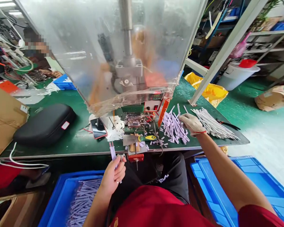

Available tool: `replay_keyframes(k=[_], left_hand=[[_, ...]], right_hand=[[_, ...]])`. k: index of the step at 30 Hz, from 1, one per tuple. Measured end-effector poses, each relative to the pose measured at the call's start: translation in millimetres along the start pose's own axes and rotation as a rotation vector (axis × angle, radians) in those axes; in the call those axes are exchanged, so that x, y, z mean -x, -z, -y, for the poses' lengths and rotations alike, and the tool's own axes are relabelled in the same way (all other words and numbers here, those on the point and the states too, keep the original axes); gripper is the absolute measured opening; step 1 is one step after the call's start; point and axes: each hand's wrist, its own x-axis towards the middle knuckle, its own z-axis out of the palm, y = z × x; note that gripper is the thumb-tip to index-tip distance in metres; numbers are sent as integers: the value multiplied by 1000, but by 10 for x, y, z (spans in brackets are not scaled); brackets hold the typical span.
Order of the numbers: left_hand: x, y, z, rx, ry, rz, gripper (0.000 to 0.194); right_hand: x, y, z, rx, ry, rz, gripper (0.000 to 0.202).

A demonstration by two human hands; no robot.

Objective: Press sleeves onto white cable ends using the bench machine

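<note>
My left hand [114, 174] is bare and closed around a lilac strip [112, 152] with thin reddish wires at its tip, just off the table's front edge. My right hand [191, 122] wears a white glove and reaches to the pile of lilac pieces [174, 126]; its fingers are bent at the pile's right side, and what they hold is hidden. Right of the glove lies a bundle of thin white tubes [214, 123]. Between the hands stands a small press fixture [134, 121], with a scraper [142, 138] with a yellow-green handle lying before it.
A cloudy plastic shield [85, 47] hangs over the machine. On the table [85, 146] are a phone [98, 128] and a black case [46, 124]. A blue bin [59, 189] of lilac strips stands lower left, blue lids [255, 179] lower right. A person [39, 47] is at far left.
</note>
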Motion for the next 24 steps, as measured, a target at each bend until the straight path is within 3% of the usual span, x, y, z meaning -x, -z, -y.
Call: replay_keyframes(k=[3,6,10,13,15,19,24], left_hand=[[-23,5,-56,-17,-52,0,28],[-29,23,-108,-16,-83,-11,27],[-55,33,-167,17,-83,-12,29],[-93,2,-200,39,-62,-3,33],[-114,-27,-215,39,-66,0,33],[-131,-25,-221,21,-88,-26,32],[-152,94,-196,23,-83,-64,33]], right_hand=[[305,3,158,-329,52,53,23],[776,-127,290,-546,-11,152,29],[1338,-509,448,-463,-86,471,31],[1470,-889,575,-340,-22,674,41],[1430,-1157,634,-299,14,682,40],[1294,-1623,642,-358,-8,583,38],[1296,-1875,601,-397,-145,514,36]])
